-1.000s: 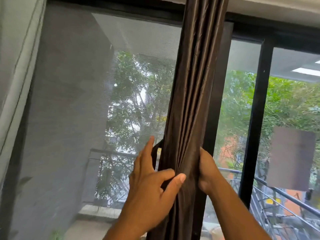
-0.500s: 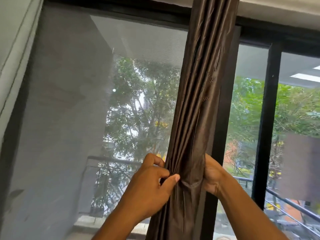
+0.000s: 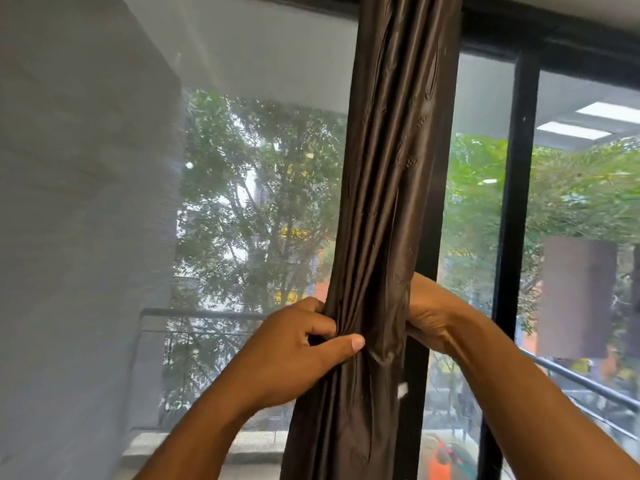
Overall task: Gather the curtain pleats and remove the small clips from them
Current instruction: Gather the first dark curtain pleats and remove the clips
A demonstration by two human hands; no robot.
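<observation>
Nearest, two bare forearms rise from the bottom edge toward a gathered, dark brown satin curtain (image 3: pixel 388 202) that hangs as one narrow pleated column from the top of the view down past the bottom. The left hand (image 3: pixel 294 351) has its grip closed on the curtain's left edge: the thumb lies across the front folds and the fingers curl in behind them. The right hand (image 3: pixel 431 318) is at the same height on the right edge, its palm and wrist showing while the fingers go behind the cloth; its grip also appears closed on the fabric. The pleats are bunched tight between the two hands. Just below the right hand, at the curtain's right edge, sits a small white clip-like piece (image 3: pixel 402 389), too small to make out clearly. Behind the curtain stands a black window frame (image 3: pixel 512 237) with glass panes. Farther out are a grey balcony railing (image 3: pixel 194 313), a grey concrete wall (image 3: pixel 79 202) on the left, and green trees (image 3: pixel 256 202).
</observation>
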